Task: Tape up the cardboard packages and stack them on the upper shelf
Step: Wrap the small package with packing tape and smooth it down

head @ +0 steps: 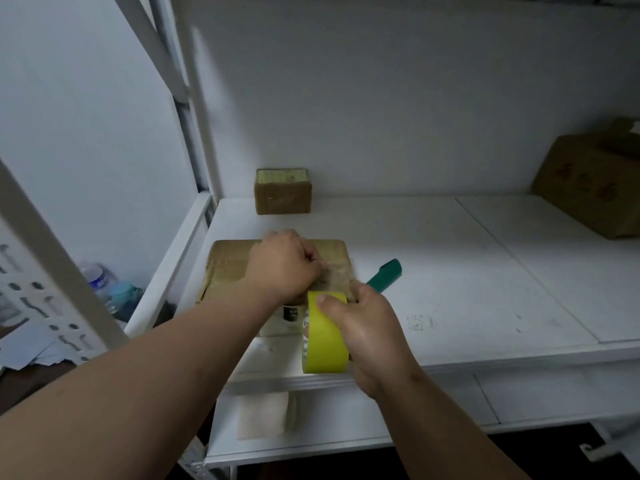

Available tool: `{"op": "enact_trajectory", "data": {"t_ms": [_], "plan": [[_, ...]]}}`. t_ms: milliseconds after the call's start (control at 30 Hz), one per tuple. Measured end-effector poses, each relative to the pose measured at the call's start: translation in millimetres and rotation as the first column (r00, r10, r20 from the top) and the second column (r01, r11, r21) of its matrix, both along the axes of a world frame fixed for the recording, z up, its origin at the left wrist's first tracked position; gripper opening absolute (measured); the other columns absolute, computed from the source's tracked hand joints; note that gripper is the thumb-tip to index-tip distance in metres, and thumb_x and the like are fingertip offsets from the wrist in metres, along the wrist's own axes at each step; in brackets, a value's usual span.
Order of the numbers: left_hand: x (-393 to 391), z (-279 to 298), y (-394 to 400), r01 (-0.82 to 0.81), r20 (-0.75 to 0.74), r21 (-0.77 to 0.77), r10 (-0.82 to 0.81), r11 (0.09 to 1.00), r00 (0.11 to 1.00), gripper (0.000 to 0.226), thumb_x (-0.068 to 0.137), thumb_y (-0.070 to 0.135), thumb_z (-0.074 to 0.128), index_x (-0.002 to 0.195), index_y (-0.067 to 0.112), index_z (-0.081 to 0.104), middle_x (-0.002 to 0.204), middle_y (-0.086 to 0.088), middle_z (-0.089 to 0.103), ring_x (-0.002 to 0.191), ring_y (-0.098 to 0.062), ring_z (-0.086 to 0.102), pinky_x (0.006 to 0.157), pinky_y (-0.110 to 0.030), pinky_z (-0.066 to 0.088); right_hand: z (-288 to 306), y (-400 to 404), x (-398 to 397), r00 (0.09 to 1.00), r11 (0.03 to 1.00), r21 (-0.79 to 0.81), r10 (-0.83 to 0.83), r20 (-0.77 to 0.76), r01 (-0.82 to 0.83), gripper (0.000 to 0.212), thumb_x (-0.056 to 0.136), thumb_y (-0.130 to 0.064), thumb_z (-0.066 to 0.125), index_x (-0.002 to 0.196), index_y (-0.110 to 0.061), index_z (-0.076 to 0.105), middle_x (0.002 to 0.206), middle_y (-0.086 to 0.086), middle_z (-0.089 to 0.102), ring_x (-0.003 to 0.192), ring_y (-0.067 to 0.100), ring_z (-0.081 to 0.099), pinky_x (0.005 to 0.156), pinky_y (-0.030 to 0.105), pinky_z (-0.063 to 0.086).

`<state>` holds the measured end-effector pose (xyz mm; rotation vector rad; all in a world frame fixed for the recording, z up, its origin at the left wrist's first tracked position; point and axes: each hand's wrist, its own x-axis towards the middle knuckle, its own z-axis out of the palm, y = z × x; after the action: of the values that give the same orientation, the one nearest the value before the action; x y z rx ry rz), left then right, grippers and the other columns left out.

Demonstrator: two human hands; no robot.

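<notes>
A flat cardboard package [228,265] lies on the white shelf [450,271], near its left front corner, with its long sides running left to right. The left hand [284,265] rests on top of the package, knuckles up and fingers curled down onto the cardboard; what the fingertips pinch, if anything, is hidden under the hand. The right hand [372,334] grips a roll of yellow tape [325,341], thumb laid over the top of the roll and the other fingers wrapped behind it, so the fingers are closed around the roll. The roll stands on edge at the front of the shelf, touching the near right side of the package, just below the left hand. Whether a strip of tape already runs from the roll onto the cardboard cannot be told, since both hands cover that spot. A green handle [386,273] lies on the shelf just right of the package, its near end hidden behind the right hand. At the back left of the shelf a small package [282,195] stands against the wall, its top face covered in yellow tape. Far right on the same shelf sits a large box [588,181], partly cut off by the frame edge. On the lower shelf [346,434] lies a pale flat item [263,415], too blurred to identify. Beyond the shelf's left side stand two bottles [104,282].
</notes>
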<state>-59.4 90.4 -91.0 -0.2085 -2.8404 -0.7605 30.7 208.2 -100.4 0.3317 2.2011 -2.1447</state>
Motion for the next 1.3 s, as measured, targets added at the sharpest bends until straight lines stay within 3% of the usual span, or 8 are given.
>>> {"op": "enact_trajectory", "data": {"t_ms": [167,300,433,667,867,967,1133,1300], "plan": [[-14.8,-16.6,-4.6,-0.059,0.109,0.061,0.052,0.996,0.993,0.024,0.082,0.038,0.074,0.064,0.023,0.07,0.071,0.009,0.067,0.078,-0.015,0.064,0.071,-0.036,0.056,-0.3,15.3,-14.2,0.998,0.998,0.016,0.069,-0.004,-0.069,0.054,0.091,-0.019,0.07,0.135,-0.028,0.04,0.095,-0.012,0.055,0.096,0.016,0.061,0.09,0.035,0.051],[-17.2,-15.8,-5.8,-0.07,0.164,0.253,0.029,0.965,0.986,0.021,0.084,0.03,0.075,0.07,0.015,0.073,0.072,0.0,0.071,0.071,-0.017,0.064,0.067,-0.031,0.051,-0.9,14.8,-16.3,0.995,0.995,0.028,0.098,0.012,-0.098,0.04,0.092,-0.017,0.068,0.122,-0.03,0.045,0.095,-0.005,0.059,0.089,0.014,0.061,0.08,0.03,0.052],[-12.3,-7.1,-7.4,-0.212,0.31,0.679,-0.013,0.703,0.951,0.018,0.086,0.018,0.076,0.073,0.007,0.071,0.075,-0.015,0.067,0.068,-0.024,0.057,0.065,-0.032,0.051,2.7,14.4,-16.7,0.997,0.996,-0.048,0.076,0.029,-0.075,0.031,0.091,-0.012,0.068,0.1,-0.034,0.048,0.11,0.01,0.067,0.099,0.032,0.068,0.094,0.055,0.052],[-14.6,10.9,-10.8,-0.276,0.323,0.824,-0.01,0.495,0.946,0.007,0.084,0.015,0.076,0.082,0.009,0.075,0.085,-0.009,0.075,0.09,-0.029,0.071,0.085,-0.044,0.059,1.1,15.4,-0.6,0.985,0.989,-0.052,0.14,0.096,-0.136,0.023,0.097,-0.027,0.061,0.11,-0.017,0.046,0.105,0.008,0.058,0.07,0.017,0.071,0.057,0.037,0.061],[-41.0,14.9,-13.3,-0.314,0.336,0.771,0.066,0.554,0.94,0.009,0.08,0.024,0.081,0.08,0.016,0.076,0.093,-0.002,0.074,0.095,-0.026,0.067,0.092,-0.045,0.056,2.9,20.8,-2.2,0.987,0.986,0.026,0.163,-0.005,-0.163,0.026,0.091,-0.007,0.058,0.098,-0.027,0.044,0.086,0.005,0.07,0.067,0.022,0.068,0.059,0.038,0.056],[-57.9,5.6,-10.2,-0.243,0.28,0.588,0.087,0.772,0.956,0.014,0.082,0.036,0.077,0.075,0.025,0.074,0.092,0.006,0.072,0.098,-0.021,0.064,0.097,-0.044,0.049,9.2,21.2,-6.7,0.975,0.972,0.085,0.22,-0.005,-0.219,0.021,0.074,-0.023,0.061,0.087,-0.034,0.048,0.097,0.021,0.068,0.074,0.034,0.064,0.066,0.058,0.055],[-72.3,-5.5,-5.7,-0.179,0.153,-0.057,0.185,0.982,0.971,0.024,0.092,0.054,0.057,0.084,0.034,0.068,0.097,0.007,0.067,0.105,-0.022,0.055,0.085,-0.04,0.027,12.4,27.6,-22.4,0.966,0.968,-0.014,0.25,0.067,-0.249,0.012,0.095,-0.003,0.059,0.097,-0.011,0.05,0.086,0.015,0.063,0.047,0.009,0.063,0.044,0.022,0.047],[-68.5,-16.4,-3.4,-0.164,0.077,-0.107,0.173,0.981,0.982,0.046,0.086,0.052,0.065,0.125,0.029,0.057,0.13,-0.002,0.051,0.124,-0.028,0.043,0.098,-0.045,0.035,6.2,27.9,-26.7,0.957,0.962,0.005,0.271,0.103,-0.273,0.009,0.094,-0.005,0.061,0.098,-0.009,0.054,0.081,0.007,0.063,0.048,0.008,0.064,0.045,0.02,0.046]]}}
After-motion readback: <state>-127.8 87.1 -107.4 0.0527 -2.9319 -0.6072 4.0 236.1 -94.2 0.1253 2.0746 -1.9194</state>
